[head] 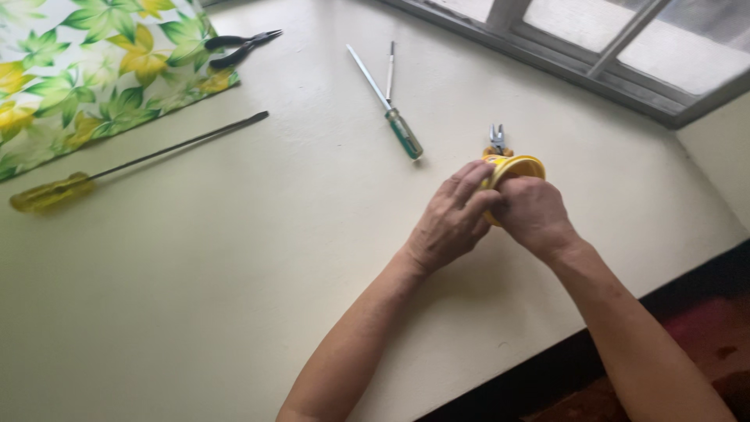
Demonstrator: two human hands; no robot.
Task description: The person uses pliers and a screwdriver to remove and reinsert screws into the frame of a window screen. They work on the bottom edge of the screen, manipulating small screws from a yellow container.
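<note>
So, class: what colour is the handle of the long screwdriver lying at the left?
Clear yellow; the screwdriver handle shows best in the head view.

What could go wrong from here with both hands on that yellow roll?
The left hand and right hand cover most of the yellow roll, so a slip could knock the pliers lying just behind it. The green screwdriver lies loose nearby and might roll if bumped. The work sits toward the table edge, so a dropped roll could fall off.
</note>
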